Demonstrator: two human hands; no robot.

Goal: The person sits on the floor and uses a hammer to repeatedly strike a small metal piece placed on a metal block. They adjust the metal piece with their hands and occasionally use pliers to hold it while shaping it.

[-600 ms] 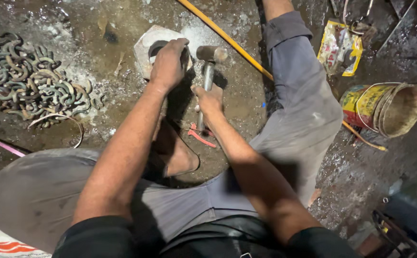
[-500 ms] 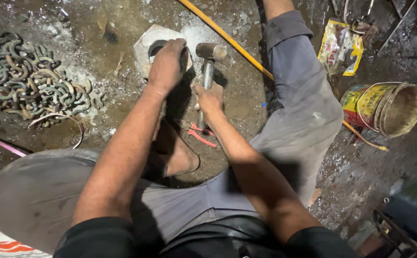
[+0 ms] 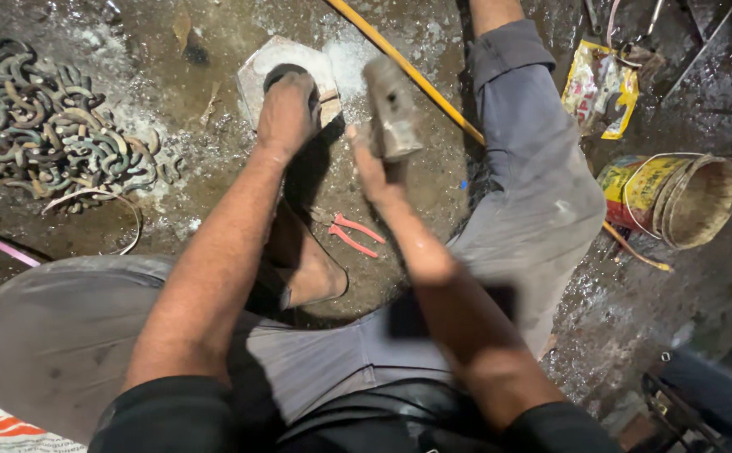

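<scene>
Clenched around the handle of a blurred grey steel hammer (image 3: 391, 109), the right hand (image 3: 373, 172) holds its blocky head raised just beside the left hand (image 3: 286, 113). That left grip is closed over a dark curved metal piece on a pale hexagonal stone block (image 3: 286, 63) set in the gritty, wet, ash-speckled earthen floor (image 3: 215, 33). Toward the floor's left edge lies a tangled heap of rusty curved iron hooks (image 3: 47, 130). Toward its right edge a dented yellow tin bucket (image 3: 677, 197) lies tipped. Small red-handled pliers (image 3: 351, 233) lie between the person's legs.
</scene>
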